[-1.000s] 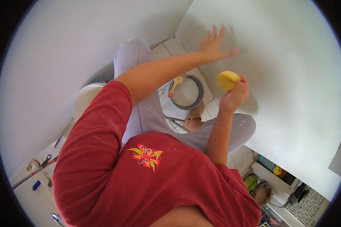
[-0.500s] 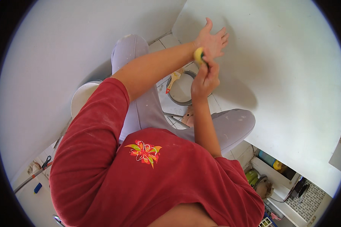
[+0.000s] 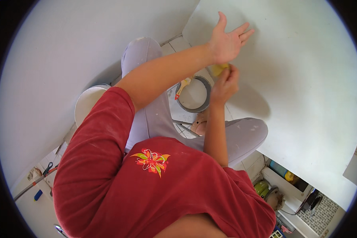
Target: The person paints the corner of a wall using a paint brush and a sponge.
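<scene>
My left hand (image 3: pixel 227 43) is stretched out in front of the pale wall, palm showing and fingers spread, holding nothing. Just below its wrist, my right hand (image 3: pixel 225 86) pinches a yellow sponge (image 3: pixel 219 70), slightly blurred, whose dark green side showed a moment earlier. The sponge lies close against the underside of the left wrist; whether it touches is hard to make out. Under the arms stands a round bucket with a grey rim (image 3: pixel 204 106) and whitish contents. A paintbrush (image 3: pixel 182 87) with a red-tipped handle rests across that rim.
White walls (image 3: pixel 301 87) meet in a corner ahead. Left of my leg is a white bucket (image 3: pixel 85 105). Metal legs (image 3: pixel 182 123) stand on the tiled floor. A box of tools (image 3: pixel 279 178) sits at lower right, a pole (image 3: pixel 29 189) at lower left.
Both hands have shifted a little right. My left hand has risen with its palm turned more into view, while the sponge has moved from the wrist's front to beneath it.
</scene>
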A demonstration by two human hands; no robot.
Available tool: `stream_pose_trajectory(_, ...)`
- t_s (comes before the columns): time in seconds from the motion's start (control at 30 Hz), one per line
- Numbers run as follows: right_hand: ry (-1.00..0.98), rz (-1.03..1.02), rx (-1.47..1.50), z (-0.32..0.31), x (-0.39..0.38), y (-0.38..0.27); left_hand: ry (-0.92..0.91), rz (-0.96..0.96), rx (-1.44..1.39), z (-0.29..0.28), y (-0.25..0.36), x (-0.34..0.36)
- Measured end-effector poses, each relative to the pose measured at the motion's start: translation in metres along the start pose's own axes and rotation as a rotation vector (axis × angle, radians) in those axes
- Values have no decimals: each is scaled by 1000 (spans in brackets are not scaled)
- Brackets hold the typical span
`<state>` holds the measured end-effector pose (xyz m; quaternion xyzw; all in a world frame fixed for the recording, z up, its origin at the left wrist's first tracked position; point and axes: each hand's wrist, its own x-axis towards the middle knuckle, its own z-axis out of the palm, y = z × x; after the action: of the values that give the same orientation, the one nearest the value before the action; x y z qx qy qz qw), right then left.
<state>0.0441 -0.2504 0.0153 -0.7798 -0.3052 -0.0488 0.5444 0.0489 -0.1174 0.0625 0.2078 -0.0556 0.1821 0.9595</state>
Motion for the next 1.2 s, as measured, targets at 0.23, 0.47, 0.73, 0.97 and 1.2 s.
stream_pose_trajectory(0.23, -414, 171, 128, -28, -37, -11, 173, 77, 725, 6, 17, 2)
stream_pose_trajectory(0.47, -109, 375, 180, -136, 0, 63, 1087, -102, 2472, -24, 79, -115)
stream_pose_trajectory(0.73, 76, 628, 398, -164, 5, 105, 1169, -77, 2697, 47, -22, -217)
stream_pose_trajectory(0.97, -4, 626, 503, -167, 5, 103, 1292, -114, 2073, 63, -45, -269)
stream_pose_trajectory(1.2, 5, 673, 528, -170, 7, 100, 1250, -183, 1896, 55, -23, -275)
